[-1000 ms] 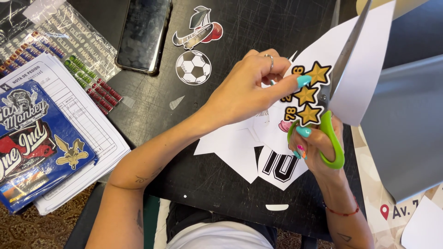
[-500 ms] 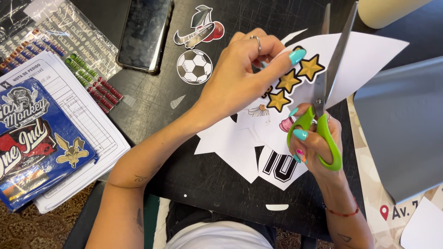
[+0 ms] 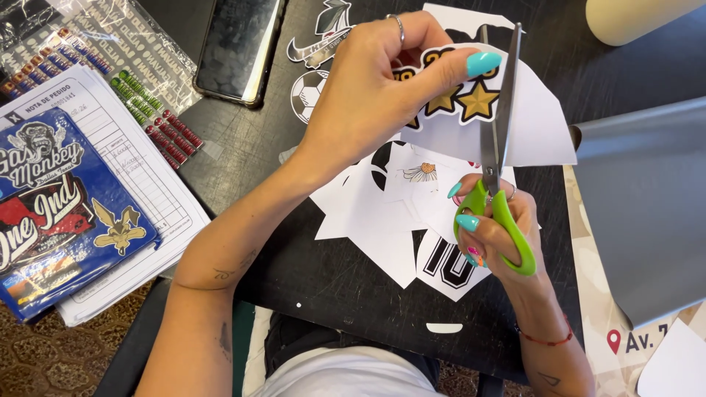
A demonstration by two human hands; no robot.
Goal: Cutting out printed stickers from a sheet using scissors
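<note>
My left hand [image 3: 375,88] pinches a white printed sheet [image 3: 533,132] with gold stars [image 3: 478,99], holding it above the black table [image 3: 323,279]. My right hand [image 3: 496,235] grips green-handled scissors [image 3: 500,184], blades pointing up and cutting into the sheet just right of the stars. Under both hands lies a heap of white paper offcuts [image 3: 375,220], one bearing a black number [image 3: 448,265]. A soccer-ball sticker [image 3: 305,92] and another cut-out emblem [image 3: 323,37] lie on the table behind my left hand.
A dark phone [image 3: 239,48] lies at the back left. Left of it are clear sleeves of small coloured stickers [image 3: 110,66], a paper form [image 3: 147,191] and a blue printed sheet [image 3: 59,206]. A grey sheet [image 3: 647,213] covers the right side.
My left hand has turned the star sheet and moved it leftward and up. The scissors have swung from a tilt to nearly upright, and the blades have closed further into the paper.
</note>
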